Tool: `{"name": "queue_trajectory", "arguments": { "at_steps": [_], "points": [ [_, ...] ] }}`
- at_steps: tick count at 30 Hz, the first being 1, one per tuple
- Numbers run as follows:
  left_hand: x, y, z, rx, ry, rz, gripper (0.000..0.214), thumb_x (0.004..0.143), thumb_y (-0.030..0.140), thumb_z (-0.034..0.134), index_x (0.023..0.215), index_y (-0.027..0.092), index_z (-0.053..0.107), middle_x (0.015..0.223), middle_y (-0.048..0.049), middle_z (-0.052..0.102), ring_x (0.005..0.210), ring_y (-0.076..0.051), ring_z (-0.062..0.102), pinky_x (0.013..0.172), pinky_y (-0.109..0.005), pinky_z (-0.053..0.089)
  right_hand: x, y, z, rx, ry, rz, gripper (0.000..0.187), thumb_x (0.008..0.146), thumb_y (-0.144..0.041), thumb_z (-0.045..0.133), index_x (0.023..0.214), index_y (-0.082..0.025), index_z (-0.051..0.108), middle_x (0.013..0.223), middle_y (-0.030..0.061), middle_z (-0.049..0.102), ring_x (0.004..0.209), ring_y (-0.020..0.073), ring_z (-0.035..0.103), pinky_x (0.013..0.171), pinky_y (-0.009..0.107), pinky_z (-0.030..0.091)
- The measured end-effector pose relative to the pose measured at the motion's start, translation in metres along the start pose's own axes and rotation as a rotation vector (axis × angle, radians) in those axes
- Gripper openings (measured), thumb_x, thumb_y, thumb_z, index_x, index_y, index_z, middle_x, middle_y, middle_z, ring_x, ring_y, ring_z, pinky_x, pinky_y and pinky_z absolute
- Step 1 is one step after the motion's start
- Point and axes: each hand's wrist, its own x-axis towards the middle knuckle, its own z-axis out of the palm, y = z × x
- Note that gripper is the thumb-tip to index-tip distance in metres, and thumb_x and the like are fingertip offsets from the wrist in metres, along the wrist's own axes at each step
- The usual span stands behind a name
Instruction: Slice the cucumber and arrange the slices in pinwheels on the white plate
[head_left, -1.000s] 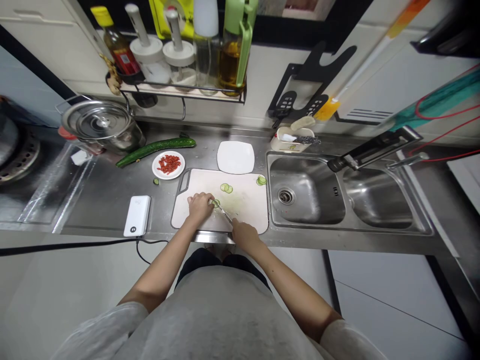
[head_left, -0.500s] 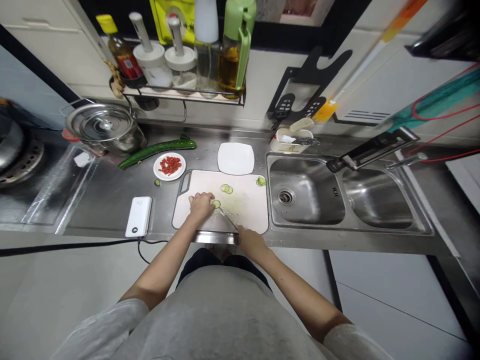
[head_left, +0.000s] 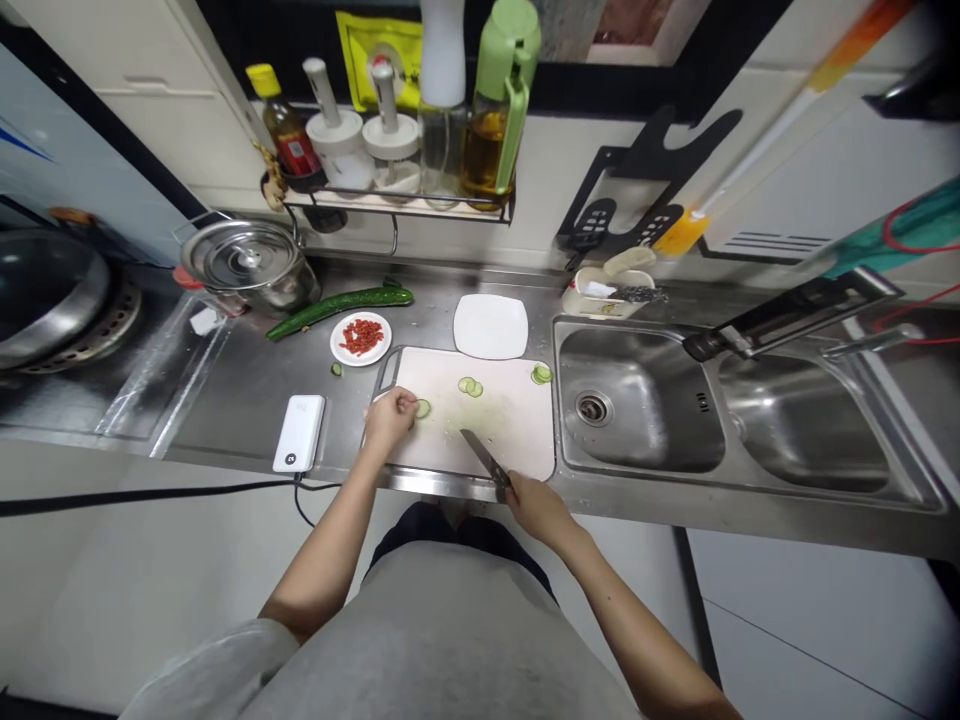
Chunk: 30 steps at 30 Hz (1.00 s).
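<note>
- The knife (head_left: 484, 458) extended from the right grip (head_left: 538, 508), its blade left of and behind that grip, over the cutting board (head_left: 517, 415).
- Just right of the left grip (head_left: 390, 417) lay a cucumber slice (head_left: 424, 408) on the board.
- Behind the left grip, on the counter (head_left: 247, 390), stood a plate (head_left: 337, 346), a cucumber (head_left: 341, 308) beyond it.
- Left of the left grip lay a power bank (head_left: 298, 433).
- Right of and behind the right grip was the sink (head_left: 649, 405).

Steel counter (head_left: 247, 385): cutting board (head_left: 517, 425), cucumber (head_left: 341, 307), square plate (head_left: 490, 327), round plate (head_left: 379, 351), lidded pot (head_left: 251, 262), probably power bank (head_left: 300, 432).
</note>
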Motion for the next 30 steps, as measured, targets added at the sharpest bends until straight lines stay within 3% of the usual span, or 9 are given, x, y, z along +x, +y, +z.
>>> {"name": "queue_trajectory", "arguments": {
  "at_steps": [5,9,14,17,25,30],
  "points": [
    [-0.005,-0.025,-0.01,-0.023,-0.023,-0.116,0.015,0.08,0.034,0.058,0.088,0.024,0.066,0.086,0.0019,0.073,0.083,-0.016,0.064,0.081,-0.031,0.039,0.002,0.002,0.003,-0.005,0.008,-0.012,0.026,0.094,-0.019,0.036,0.112,-0.018,0.054,0.101,0.0094,0.067,0.094,0.0218,0.062,0.066,0.026,0.033],
    [-0.007,-0.028,0.0,0.129,-0.008,-0.084,0.015,0.081,0.031,0.056,0.089,0.025,0.068,0.088,-0.0005,0.072,0.091,-0.021,0.062,0.086,-0.037,0.036,0.004,0.0,0.001,-0.007,-0.003,-0.001,0.024,0.094,-0.02,0.037,0.111,-0.02,0.053,0.1,0.008,0.067,0.093,0.021,0.062,0.065,0.026,0.032],
    [-0.012,-0.028,0.006,0.193,0.091,-0.026,0.02,0.084,0.031,0.053,0.097,0.027,0.067,0.106,-0.0048,0.069,0.103,-0.025,0.057,0.086,-0.038,0.036,0.001,0.003,0.003,0.006,0.02,0.016,0.024,0.094,-0.022,0.037,0.113,-0.019,0.051,0.099,0.0082,0.067,0.092,0.021,0.062,0.066,0.026,0.031],
    [-0.008,-0.013,0.016,0.15,0.101,0.058,0.024,0.086,0.035,0.052,0.104,0.027,0.066,0.109,-0.0052,0.067,0.103,-0.024,0.056,0.088,-0.037,0.037,0.0,0.01,0.004,0.048,0.101,0.058,0.025,0.096,-0.026,0.036,0.117,-0.018,0.047,0.095,0.0077,0.068,0.088,0.021,0.063,0.065,0.026,0.03],
    [0.034,0.057,0.067,0.238,-0.077,0.385,0.035,0.088,0.035,0.051,0.121,0.03,0.061,0.117,-0.0072,0.058,0.112,-0.026,0.048,0.095,-0.04,0.033,0.0,0.03,0.003,0.086,0.232,0.172,0.028,0.098,-0.027,0.035,0.122,-0.017,0.044,0.09,0.0081,0.07,0.084,0.0221,0.065,0.064,0.027,0.029],
    [0.049,0.069,0.079,0.326,-0.108,0.47,0.029,0.087,0.029,0.052,0.112,0.028,0.065,0.116,-0.0092,0.056,0.112,-0.028,0.046,0.094,-0.042,0.033,-0.006,0.035,0.006,0.117,0.242,0.187,0.027,0.098,-0.027,0.035,0.12,-0.017,0.046,0.091,0.0086,0.07,0.084,0.0213,0.064,0.063,0.026,0.029]
  ]
}}
